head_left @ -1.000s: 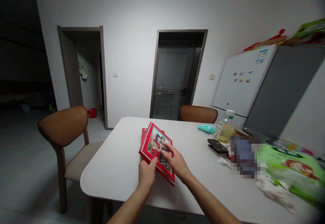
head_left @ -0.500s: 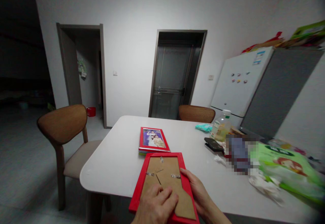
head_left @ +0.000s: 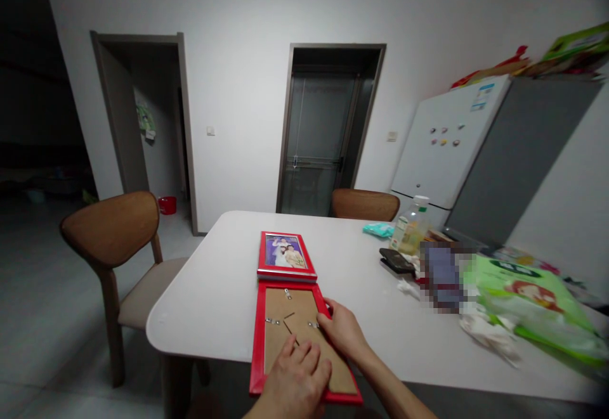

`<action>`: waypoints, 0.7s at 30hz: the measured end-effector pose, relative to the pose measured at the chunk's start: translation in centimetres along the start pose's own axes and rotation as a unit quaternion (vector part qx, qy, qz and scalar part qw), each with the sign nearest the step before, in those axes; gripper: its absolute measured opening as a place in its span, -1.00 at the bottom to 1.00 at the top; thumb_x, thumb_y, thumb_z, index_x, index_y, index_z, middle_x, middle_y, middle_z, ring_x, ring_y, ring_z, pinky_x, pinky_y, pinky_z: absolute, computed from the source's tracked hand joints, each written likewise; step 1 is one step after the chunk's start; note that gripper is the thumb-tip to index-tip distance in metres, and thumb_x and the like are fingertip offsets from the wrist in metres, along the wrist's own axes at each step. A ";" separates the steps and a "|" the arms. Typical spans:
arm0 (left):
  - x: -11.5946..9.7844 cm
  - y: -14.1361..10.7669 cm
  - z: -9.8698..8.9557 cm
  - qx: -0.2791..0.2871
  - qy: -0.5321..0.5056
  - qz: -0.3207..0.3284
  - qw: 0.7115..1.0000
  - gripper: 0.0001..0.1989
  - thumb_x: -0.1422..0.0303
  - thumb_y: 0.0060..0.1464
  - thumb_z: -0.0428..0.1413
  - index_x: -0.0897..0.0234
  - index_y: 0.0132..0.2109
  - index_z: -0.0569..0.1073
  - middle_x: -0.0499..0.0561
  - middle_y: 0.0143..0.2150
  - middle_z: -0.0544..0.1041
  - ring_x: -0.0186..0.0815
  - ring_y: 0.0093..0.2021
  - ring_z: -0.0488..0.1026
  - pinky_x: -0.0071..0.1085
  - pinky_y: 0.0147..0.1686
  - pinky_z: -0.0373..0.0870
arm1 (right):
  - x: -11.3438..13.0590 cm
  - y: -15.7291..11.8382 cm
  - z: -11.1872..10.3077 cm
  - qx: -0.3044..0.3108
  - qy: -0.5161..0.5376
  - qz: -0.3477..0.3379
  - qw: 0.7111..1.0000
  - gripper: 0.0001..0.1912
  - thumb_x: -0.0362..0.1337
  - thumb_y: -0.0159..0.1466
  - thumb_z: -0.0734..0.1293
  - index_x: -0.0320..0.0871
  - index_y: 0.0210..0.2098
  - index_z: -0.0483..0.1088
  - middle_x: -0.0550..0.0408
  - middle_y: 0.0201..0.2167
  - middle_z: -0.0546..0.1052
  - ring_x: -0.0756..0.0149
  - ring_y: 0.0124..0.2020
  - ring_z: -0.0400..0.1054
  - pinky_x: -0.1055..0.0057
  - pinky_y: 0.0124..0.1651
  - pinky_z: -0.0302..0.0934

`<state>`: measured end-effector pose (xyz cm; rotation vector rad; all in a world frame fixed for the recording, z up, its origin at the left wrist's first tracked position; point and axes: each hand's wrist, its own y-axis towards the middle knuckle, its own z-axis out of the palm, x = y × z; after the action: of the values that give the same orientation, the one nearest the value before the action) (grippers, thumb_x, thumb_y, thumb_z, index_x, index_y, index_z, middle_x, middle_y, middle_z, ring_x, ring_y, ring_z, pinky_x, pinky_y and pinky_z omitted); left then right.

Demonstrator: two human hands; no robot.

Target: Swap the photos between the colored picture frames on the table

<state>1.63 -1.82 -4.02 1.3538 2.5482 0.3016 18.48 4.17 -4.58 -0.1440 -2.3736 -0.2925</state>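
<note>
A red picture frame (head_left: 257, 343) lies back side up at the table's near edge, its near end reaching past that edge. Its brown backing board (head_left: 278, 305) carries small metal clips and a dark, bent line near the middle. On the lower part of the board rests my left hand (head_left: 299, 374), fingers laid out over it. At the right side, my right hand (head_left: 345, 333) grips the frame's edge. Just beyond sits another red picture frame (head_left: 285, 273), face up with a photo of people showing; something beneath it cannot be made out now.
On the white table's (head_left: 204, 292) right side are a bottle (head_left: 410, 229), a black wallet-like item (head_left: 396, 260), a teal packet (head_left: 378, 230), crumpled tissue (head_left: 492, 336) and a green package (head_left: 537, 298). Wooden chairs stand at the left (head_left: 114, 229) and far side (head_left: 365, 205).
The back-up frame has turned slightly and lies flatter, closer to the other frame. My right hand has shifted left with its edge, its fingers showing more on top. The view has tilted down slightly.
</note>
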 end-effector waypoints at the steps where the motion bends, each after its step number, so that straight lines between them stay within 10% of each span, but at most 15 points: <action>1: 0.0 0.1 0.0 0.005 -0.005 -0.005 1.000 -0.61 0.28 0.04 -0.06 0.23 0.05 0.19 0.13 0.07 0.30 -0.14 0.06 0.21 -0.09 0.07 0.03 | 0.1 0.1 0.1 -0.004 -0.037 -0.008 0.999 -0.61 -0.33 0.00 0.15 -0.20 -0.16 0.34 -0.01 -0.28 0.49 0.29 -0.28 0.36 0.47 -0.21 0.15; 11: 1.6 0.0 -1.3 0.036 -0.117 -0.066 0.990 -0.47 0.25 -0.12 0.10 0.21 0.04 0.22 0.08 0.11 0.26 -0.18 0.11 0.14 -0.16 0.10 -0.04 | 0.2 0.4 0.3 -0.020 -0.106 -0.059 0.992 -0.57 -0.32 0.04 0.13 -0.26 -0.09 0.29 -0.07 -0.17 0.41 0.29 -0.13 0.26 0.45 -0.06 0.07; 17: 5.8 -1.4 -1.7 -0.040 -0.113 -0.304 0.945 -0.39 0.32 -0.12 0.02 0.48 0.10 0.14 0.23 0.16 0.12 -0.18 0.15 0.06 -0.31 0.11 -0.04 | 0.6 -0.4 -0.3 0.020 -0.100 -0.106 0.989 -0.62 -0.40 -0.05 0.18 -0.17 -0.22 0.39 -0.01 -0.12 0.39 0.28 -0.09 0.23 0.45 -0.02 0.03; 21: 7.0 -1.8 -1.3 -0.052 -0.152 -0.314 0.936 -0.40 0.35 -0.13 0.00 0.45 0.11 0.13 0.17 0.18 0.11 -0.25 0.15 0.07 -0.41 0.10 -0.02 | 1.0 -0.4 0.3 -0.006 -0.122 -0.093 0.988 -0.66 -0.40 -0.01 0.18 -0.19 -0.24 0.41 -0.04 -0.15 0.40 0.28 -0.10 0.24 0.45 -0.04 0.04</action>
<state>-3.96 2.95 -4.10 0.4476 2.4872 0.0894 17.48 3.88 -4.21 0.0401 -2.6342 -0.3966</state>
